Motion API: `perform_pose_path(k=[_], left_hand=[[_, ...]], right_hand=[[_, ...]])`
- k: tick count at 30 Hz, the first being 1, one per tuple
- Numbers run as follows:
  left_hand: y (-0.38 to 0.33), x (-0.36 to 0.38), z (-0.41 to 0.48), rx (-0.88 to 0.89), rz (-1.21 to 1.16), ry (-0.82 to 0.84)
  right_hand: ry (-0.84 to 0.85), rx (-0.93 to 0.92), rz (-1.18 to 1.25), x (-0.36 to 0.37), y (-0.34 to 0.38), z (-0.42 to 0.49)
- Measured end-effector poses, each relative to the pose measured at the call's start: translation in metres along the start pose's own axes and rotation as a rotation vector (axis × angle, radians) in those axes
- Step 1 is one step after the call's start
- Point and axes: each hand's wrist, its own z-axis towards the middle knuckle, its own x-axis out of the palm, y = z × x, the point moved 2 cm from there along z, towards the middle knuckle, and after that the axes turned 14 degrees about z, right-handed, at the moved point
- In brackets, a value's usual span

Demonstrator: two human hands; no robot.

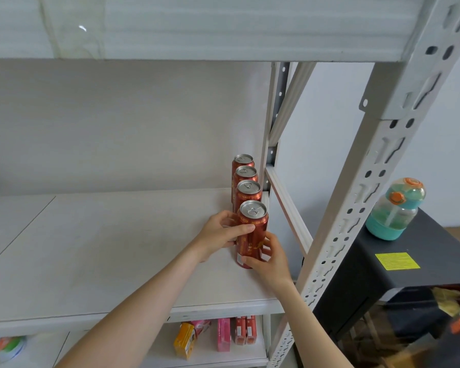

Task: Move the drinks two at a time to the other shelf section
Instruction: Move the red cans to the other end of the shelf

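1. The front can point(251, 235) is judged to be stiff in the wall, yet it would be dented if squeezed hard. Its tab looks unopened, so a full and rather heavy can is to be expected. The smooth metal may slip, so it is best taken round the middle of the body, not by the rim.
2. It is a tall red can with pale lettering and a silver lid. It stands upright at the right end of the white shelf point(117, 248), at the near end of a row.
3. Three more cans point(248, 193) of the same kind are lined up close behind it, toward the back wall.
4. The front can is gripped near its top by the left hand point(218, 233), with the thumb laid across the front. It is gripped near its bottom by the right hand point(270, 258), with the fingers curled round the side.
5. A perforated upright post point(356, 195) is seen just to the right.
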Motion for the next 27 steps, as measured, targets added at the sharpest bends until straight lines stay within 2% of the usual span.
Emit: perform_pose_path(k=[18,23,27], left_hand=[[-0.002,-0.002,0.009,-0.018,0.003,0.028],[0.000,-0.005,0.001,0.066,0.122,0.017],[0.013,-0.024,-0.013,0.110,0.376,-0.064]], right_hand=[[-0.032,-0.017,-0.004,0.004,-0.001,0.006],[-0.195,0.042,-0.053,0.010,-0.003,-0.005],[-0.287,0.063,-0.176,0.013,-0.005,-0.022]])
